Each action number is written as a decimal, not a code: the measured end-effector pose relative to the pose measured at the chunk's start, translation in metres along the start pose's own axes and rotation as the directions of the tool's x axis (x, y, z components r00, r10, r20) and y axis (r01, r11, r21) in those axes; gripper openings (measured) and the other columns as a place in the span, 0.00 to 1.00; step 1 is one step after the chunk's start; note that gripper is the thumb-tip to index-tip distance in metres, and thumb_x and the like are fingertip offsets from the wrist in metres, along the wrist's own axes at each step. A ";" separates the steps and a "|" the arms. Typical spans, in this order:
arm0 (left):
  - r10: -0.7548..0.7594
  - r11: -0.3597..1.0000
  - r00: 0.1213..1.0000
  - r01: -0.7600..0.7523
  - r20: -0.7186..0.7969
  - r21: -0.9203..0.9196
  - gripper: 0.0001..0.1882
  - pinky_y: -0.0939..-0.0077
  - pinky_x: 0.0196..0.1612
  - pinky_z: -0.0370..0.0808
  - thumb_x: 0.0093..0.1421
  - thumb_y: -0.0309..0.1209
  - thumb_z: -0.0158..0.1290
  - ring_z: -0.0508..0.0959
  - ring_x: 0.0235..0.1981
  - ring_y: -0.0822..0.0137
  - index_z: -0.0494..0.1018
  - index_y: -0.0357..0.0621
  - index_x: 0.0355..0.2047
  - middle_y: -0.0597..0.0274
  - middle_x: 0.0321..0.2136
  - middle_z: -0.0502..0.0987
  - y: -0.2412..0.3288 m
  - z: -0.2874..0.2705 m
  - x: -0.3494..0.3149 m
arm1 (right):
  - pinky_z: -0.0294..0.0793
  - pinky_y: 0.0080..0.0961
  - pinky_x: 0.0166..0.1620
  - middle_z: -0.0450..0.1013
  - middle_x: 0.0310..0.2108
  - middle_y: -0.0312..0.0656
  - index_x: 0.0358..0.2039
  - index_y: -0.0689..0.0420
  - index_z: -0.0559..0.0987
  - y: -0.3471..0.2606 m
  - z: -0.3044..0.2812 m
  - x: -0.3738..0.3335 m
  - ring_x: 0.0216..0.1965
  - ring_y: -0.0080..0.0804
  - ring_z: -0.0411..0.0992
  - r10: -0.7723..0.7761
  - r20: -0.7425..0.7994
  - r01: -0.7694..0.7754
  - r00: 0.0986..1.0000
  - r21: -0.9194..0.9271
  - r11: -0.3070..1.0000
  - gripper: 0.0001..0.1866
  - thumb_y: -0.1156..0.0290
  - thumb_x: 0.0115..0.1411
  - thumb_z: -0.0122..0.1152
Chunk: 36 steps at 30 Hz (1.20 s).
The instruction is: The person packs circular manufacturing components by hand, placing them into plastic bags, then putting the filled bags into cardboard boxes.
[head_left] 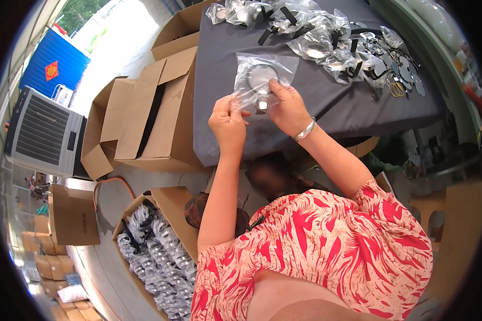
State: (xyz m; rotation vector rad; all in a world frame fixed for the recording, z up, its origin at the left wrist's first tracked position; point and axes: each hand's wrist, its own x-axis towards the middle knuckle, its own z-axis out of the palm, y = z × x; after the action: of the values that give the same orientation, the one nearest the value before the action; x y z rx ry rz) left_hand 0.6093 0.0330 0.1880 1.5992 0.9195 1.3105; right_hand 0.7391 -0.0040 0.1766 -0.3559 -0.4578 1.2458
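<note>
Over the near part of the table I hold a clear plastic bag (281,63) with both hands. Inside it lies a round, flat, silvery thing (261,76) with a dark rim; its exact kind I cannot make out. My left hand (227,122) pinches the bag's lower left edge. My right hand (290,109) grips its lower right side, thumb pressed on the front against the round thing. A small shiny piece (263,105) shows between the hands at the bag's bottom.
A grey cloth covers the table (219,64). Bagged pieces (316,43) and loose silvery discs (404,69) lie toward its far and right sides, with yellow rubber bands (396,89). Cardboard boxes (155,112) stand to the left; a lower box (160,262) holds many bagged pieces. An air cooler (45,131) stands farther left.
</note>
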 end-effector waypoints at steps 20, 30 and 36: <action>0.578 0.765 0.812 -0.504 -0.082 0.401 0.07 0.63 0.40 0.70 0.52 0.22 0.49 0.73 0.38 0.55 0.73 0.39 0.32 0.53 0.30 0.74 0.006 -0.011 -0.015 | 0.67 0.43 0.35 0.69 0.28 0.53 0.30 0.62 0.66 0.036 -0.004 0.001 0.33 0.54 0.68 -0.119 0.369 0.328 0.922 -0.906 -0.269 0.13 0.67 0.52 0.56; 0.546 0.592 0.800 -0.578 0.247 0.562 0.09 0.67 0.41 0.65 0.47 0.28 0.56 0.70 0.36 0.61 0.76 0.44 0.32 0.63 0.28 0.73 -0.030 0.002 -0.001 | 0.68 0.35 0.46 0.72 0.34 0.49 0.31 0.62 0.75 -0.068 -0.039 0.033 0.39 0.44 0.70 0.058 0.518 0.472 0.853 -0.721 -0.507 0.09 0.75 0.49 0.51; 0.618 0.624 0.769 -0.607 0.163 0.492 0.13 0.67 0.36 0.68 0.38 0.24 0.57 0.71 0.33 0.62 0.76 0.46 0.29 0.64 0.28 0.72 -0.037 0.006 0.008 | 0.55 0.55 0.55 0.73 0.34 0.43 0.33 0.57 0.76 -0.132 -0.089 0.074 0.43 0.39 0.70 -0.030 0.222 0.010 0.974 -0.175 -0.985 0.09 0.74 0.52 0.49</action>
State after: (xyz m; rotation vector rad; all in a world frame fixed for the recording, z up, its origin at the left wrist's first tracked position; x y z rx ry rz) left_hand 0.6156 0.0530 0.1555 2.4986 0.8011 1.6192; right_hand 0.9117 0.0283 0.1760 -2.4283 -1.9272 -0.7897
